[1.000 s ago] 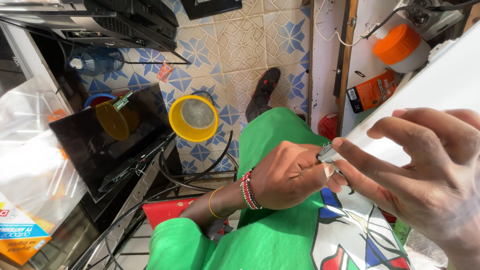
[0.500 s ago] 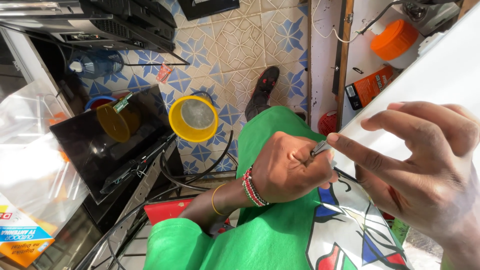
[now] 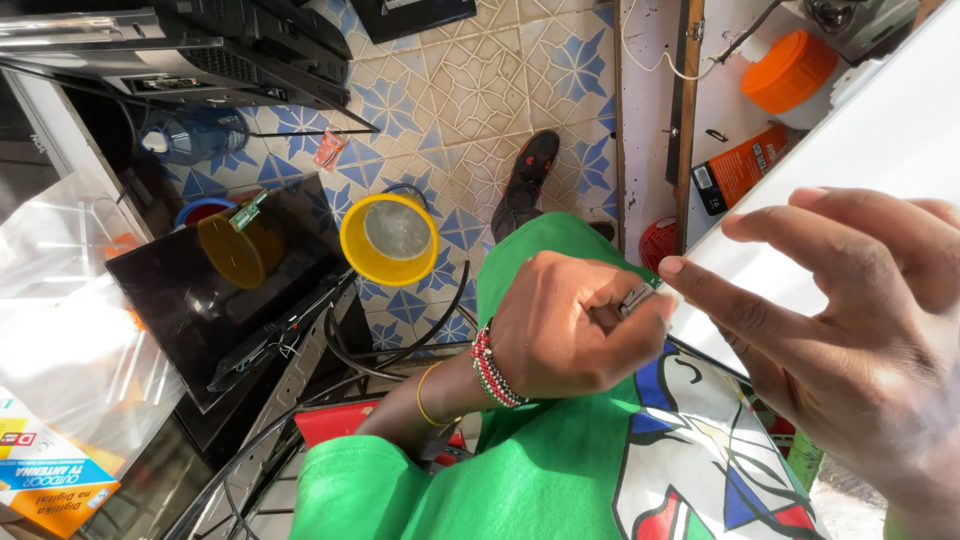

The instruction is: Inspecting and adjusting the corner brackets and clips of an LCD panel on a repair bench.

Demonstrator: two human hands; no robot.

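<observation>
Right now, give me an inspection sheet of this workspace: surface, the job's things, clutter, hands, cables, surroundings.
Surface: white panel, sunlit, tilted, at upper right.
Job's things: small metal tool at the panel's edge.
Clutter: yellow bowl, black flat screen, clear plastic bag, orange-lidded jar.
Hands: left hand closed around the tool; right hand spread on the panel, fingertip beside the tool.
Cables: black cables looping below the bowl.
Surroundings: blue-patterned tiled floor, one shoe.
</observation>
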